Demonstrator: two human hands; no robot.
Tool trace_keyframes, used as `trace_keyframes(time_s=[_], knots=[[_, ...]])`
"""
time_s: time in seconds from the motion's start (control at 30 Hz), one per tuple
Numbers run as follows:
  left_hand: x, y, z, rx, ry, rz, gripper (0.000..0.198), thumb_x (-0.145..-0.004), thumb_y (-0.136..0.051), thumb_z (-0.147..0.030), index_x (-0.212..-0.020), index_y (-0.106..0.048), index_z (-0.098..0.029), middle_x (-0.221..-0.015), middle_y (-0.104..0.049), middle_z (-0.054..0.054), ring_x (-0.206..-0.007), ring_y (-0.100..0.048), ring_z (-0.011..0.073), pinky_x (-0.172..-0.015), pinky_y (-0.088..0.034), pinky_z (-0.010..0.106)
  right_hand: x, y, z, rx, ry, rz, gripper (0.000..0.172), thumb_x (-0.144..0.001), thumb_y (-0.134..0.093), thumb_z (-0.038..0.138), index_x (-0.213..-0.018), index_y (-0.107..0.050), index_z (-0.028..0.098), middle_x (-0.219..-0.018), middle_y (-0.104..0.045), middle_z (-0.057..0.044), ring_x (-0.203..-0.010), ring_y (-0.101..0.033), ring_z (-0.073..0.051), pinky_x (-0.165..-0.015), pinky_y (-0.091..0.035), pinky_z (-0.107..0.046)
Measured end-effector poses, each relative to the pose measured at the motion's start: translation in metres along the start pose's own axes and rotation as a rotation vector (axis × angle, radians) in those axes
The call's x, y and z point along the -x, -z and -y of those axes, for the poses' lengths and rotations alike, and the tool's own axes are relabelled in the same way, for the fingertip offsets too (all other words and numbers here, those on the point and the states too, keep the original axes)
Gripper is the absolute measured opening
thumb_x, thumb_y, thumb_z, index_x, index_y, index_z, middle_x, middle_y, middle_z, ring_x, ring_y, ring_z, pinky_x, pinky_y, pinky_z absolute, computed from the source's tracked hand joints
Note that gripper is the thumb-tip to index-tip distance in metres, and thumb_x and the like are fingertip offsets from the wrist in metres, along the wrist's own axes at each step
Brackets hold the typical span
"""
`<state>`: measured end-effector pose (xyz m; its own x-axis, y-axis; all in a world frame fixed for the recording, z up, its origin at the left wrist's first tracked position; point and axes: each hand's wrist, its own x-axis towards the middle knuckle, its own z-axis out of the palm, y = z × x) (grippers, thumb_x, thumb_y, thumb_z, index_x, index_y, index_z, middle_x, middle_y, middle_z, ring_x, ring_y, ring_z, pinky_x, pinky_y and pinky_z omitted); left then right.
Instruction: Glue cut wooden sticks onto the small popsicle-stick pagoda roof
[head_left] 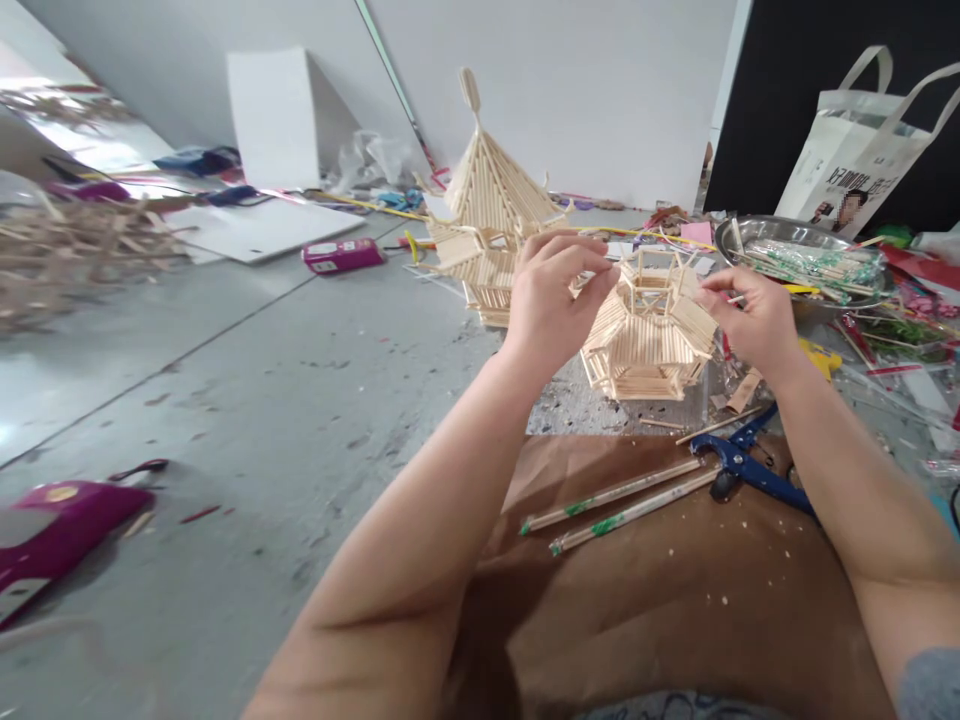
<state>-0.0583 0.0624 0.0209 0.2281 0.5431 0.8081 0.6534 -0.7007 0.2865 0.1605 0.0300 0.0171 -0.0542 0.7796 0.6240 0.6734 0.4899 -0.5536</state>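
A small wooden stick model (649, 340) with sloping roof panels and an open frame on top stands beyond the brown sheet. My left hand (559, 290) is at its upper left, fingers bent and thumb near the fingertips; whether it holds anything is hidden. At the model's upper right, my right hand (754, 310) pinches something small and pale that I cannot make out. Behind my left hand rises a taller pagoda-like stick model (495, 200) with a pointed roof.
Blue cutters (739, 462) and two wrapped bundles of sticks (637, 510) lie on brown paper (675, 620). A metal bowl (724, 240) and white bag (847, 150) stand at right. Magenta devices (67, 530) lie at left.
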Motion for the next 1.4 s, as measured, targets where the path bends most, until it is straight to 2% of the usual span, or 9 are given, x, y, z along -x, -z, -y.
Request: trace_keyframes(time_s=[0.17, 0.27, 0.43, 0.5, 0.6, 0.7, 0.8, 1.03, 1.4], knots=[[0.021, 0.011, -0.035, 0.114, -0.026, -0.055, 0.036, -0.088, -0.046, -0.038, -0.057, -0.047, -0.020, -0.054, -0.052, -0.001, -0.057, -0.049, 0.0115, -0.059, -0.044, 0.028, 0.021, 0.007, -0.010, -0.033, -0.156, -0.061, 0.015, -0.071, -0.060, 0.034, -0.069, -0.063, 0.019, -0.067, -0.064, -0.002, -0.062, -0.057, -0.015, -0.063, -0.045, -0.031], [0.033, 0.009, -0.054, 0.234, -0.169, 0.157, 0.041, -0.090, -0.042, -0.035, -0.052, -0.042, -0.018, -0.049, -0.048, -0.001, -0.047, -0.043, 0.0085, -0.045, -0.035, 0.023, 0.029, 0.007, -0.013, -0.029, -0.197, -0.034, 0.018, -0.071, -0.059, 0.037, -0.066, -0.060, 0.020, -0.059, -0.059, 0.000, -0.053, -0.050, -0.012, -0.055, -0.041, -0.029], [0.044, -0.004, -0.061, 0.146, -0.280, 0.452, 0.038, -0.089, -0.043, -0.034, -0.055, -0.050, -0.017, -0.052, -0.053, 0.000, -0.049, -0.049, 0.0099, -0.045, -0.033, 0.023, 0.042, 0.005, -0.016, -0.007, -0.207, 0.002, 0.031, -0.079, -0.049, 0.044, -0.057, -0.051, 0.022, -0.046, -0.046, 0.003, -0.047, -0.045, -0.012, -0.050, -0.037, -0.027], [0.046, -0.007, -0.059, 0.089, -0.250, 0.448, 0.035, -0.088, -0.044, -0.033, -0.059, -0.055, -0.017, -0.056, -0.057, 0.001, -0.053, -0.051, 0.0113, -0.047, -0.036, 0.024, 0.047, 0.003, -0.018, 0.007, -0.226, -0.002, 0.040, -0.081, -0.045, 0.048, -0.050, -0.046, 0.022, -0.043, -0.043, 0.003, -0.047, -0.044, -0.012, -0.050, -0.037, -0.027], [0.042, -0.006, -0.054, 0.006, -0.198, 0.280, 0.027, -0.087, -0.045, -0.029, -0.068, -0.060, -0.018, -0.068, -0.065, 0.004, -0.067, -0.056, 0.0152, -0.061, -0.044, 0.029, 0.050, 0.002, -0.021, 0.010, -0.265, -0.043, 0.043, -0.080, -0.046, 0.052, -0.050, -0.048, 0.021, -0.044, -0.044, 0.002, -0.047, -0.045, -0.012, -0.049, -0.037, -0.027], [0.031, -0.006, -0.046, -0.059, -0.149, 0.118, 0.020, -0.086, -0.047, -0.026, -0.076, -0.064, -0.022, -0.083, -0.069, 0.004, -0.083, -0.056, 0.0193, -0.080, -0.044, 0.037, 0.042, 0.000, -0.021, -0.018, -0.242, -0.076, 0.027, -0.075, -0.054, 0.046, -0.073, -0.061, 0.020, -0.065, -0.060, 0.000, -0.052, -0.051, -0.012, -0.054, -0.041, -0.027], [0.014, -0.012, -0.034, -0.116, -0.094, 0.066, 0.015, -0.084, -0.051, -0.028, -0.082, -0.066, -0.027, -0.093, -0.069, 0.003, -0.095, -0.053, 0.0242, -0.084, -0.040, 0.043, 0.023, -0.007, -0.018, 0.006, -0.168, -0.043, 0.026, -0.074, -0.055, 0.034, -0.093, -0.065, 0.019, -0.088, -0.065, -0.004, -0.062, -0.056, -0.012, -0.061, -0.045, -0.029], [-0.012, -0.036, -0.013, -0.190, -0.153, 0.188, 0.012, -0.078, -0.057, -0.025, -0.076, -0.067, -0.029, -0.084, -0.070, 0.000, -0.096, -0.053, 0.0264, -0.089, -0.032, 0.049, -0.014, -0.029, -0.008, 0.064, -0.059, 0.094, 0.023, -0.077, -0.054, 0.025, -0.093, -0.069, 0.019, -0.087, -0.069, -0.005, -0.076, -0.061, -0.016, -0.073, -0.047, -0.033], [-0.021, -0.041, -0.010, -0.305, -0.048, 0.348, 0.021, -0.078, -0.055, -0.025, -0.060, -0.066, -0.030, -0.058, -0.060, -0.001, -0.085, -0.057, 0.0216, -0.097, -0.025, 0.053, -0.016, -0.031, -0.003, 0.077, -0.045, 0.098, 0.018, -0.077, -0.055, 0.023, -0.084, -0.070, 0.017, -0.080, -0.071, -0.005, -0.075, -0.062, -0.018, -0.072, -0.045, -0.032]])
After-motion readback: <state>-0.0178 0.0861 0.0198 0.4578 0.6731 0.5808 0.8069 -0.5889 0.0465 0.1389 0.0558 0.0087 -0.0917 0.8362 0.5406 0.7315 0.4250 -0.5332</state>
